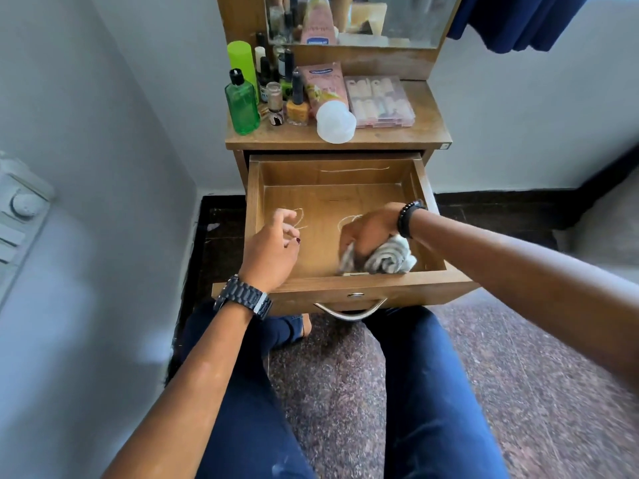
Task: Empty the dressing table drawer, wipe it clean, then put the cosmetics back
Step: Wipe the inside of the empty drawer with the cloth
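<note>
Under the fingers (349, 236) of the right hand (371, 233) sits a bunched grey-and-white cloth (387, 259), pressed onto the floor of the open drawer (349, 283) near its front right corner. The fingers curl over the top of the cloth and grip it, which suits the wiping step: the wad is held down so it can rub the wood. The cloth and fingertips look blurred, so I judge the hand is mid-stroke.

To the left of that grip, the left hand (273, 250) hangs over the drawer's front left part. Its fingers are loosely curled and slightly spread, holding nothing that I can make out; whether they touch the drawer's side wall I cannot tell. It seems placed there to steady the drawer or simply to wait.

Apart from the cloth, the drawer holds no cosmetics. Only pale scratch-like loops mark its floor and back wall, so the emptying looks done and the putting back not yet begun.

Beyond the fingers, up on the worktop (425, 133), the cosmetics stand out of the way: a green bottle (242, 105), a lime-green can (242, 60), small nail polish bottles (297, 107), a pink tube (326, 98) lying with its white cap toward the drawer, and a clear compartment box (378, 100). A mirror (380, 19) rises behind them.
</note>
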Available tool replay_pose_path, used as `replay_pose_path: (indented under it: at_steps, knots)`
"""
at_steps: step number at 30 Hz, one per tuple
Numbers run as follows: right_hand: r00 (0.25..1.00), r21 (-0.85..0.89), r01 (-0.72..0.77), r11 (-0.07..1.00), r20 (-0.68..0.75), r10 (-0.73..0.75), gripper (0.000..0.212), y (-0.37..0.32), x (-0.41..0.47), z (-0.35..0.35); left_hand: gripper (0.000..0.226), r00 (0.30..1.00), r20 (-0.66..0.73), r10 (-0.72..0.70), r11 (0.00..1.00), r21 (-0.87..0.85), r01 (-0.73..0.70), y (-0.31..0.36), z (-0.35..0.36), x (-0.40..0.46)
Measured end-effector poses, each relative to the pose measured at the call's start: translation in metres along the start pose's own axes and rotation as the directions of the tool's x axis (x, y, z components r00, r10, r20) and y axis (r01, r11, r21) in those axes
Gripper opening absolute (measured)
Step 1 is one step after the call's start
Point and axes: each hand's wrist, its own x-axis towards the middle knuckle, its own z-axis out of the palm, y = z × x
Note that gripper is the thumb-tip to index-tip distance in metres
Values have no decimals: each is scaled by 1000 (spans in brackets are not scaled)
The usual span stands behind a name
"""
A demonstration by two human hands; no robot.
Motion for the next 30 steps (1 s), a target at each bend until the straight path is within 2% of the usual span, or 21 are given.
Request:
replay_pose_path:
  at_steps: [2,5,7,11,13,15,19,22,24,26,30]
  knots:
    - [990,134,110,985,-101,-97,28,-18,8,0,39,1000,-6,-1,1000,16,1,1,0,-1]
    - [976,100,152,983,-174,-133,39,-33,11,0,40,1000,-17,-3,1000,24,4,3,0,-2]
    - [980,117,136,984,-163,-116,37,-24,-2,2,40,1000,-10,-2,998,56,2,4,2,-3]
    - [996,-32,-65,997,-62,63,37,16,-37,3,41,995,90,31,984,173,-46,13,13,-3]
    - [982,-151,-185,971,11,189,41,37,-50,6,41,989,142,50,978,195,-78,22,24,-3]
    - [969,-179,-237,955,32,246,36,49,-55,8,41,983,169,76,971,211,-111,33,34,-1]
    - [987,-69,-163,984,4,164,30,38,-44,8,41,979,181,96,965,223,-136,50,53,3]
    - [994,43,-29,999,-107,33,20,19,-25,14,41,979,176,101,971,198,-136,53,60,3]
    - [988,53,12,999,-157,-4,26,14,-20,16,42,983,157,90,973,196,-121,51,60,2]
    - [992,63,7,998,-130,1,32,16,-24,16,44,986,139,87,970,215,-115,50,59,1]
    - [992,-179,-122,976,-4,124,42,32,-51,7,43,985,146,92,948,290,-132,54,62,2]
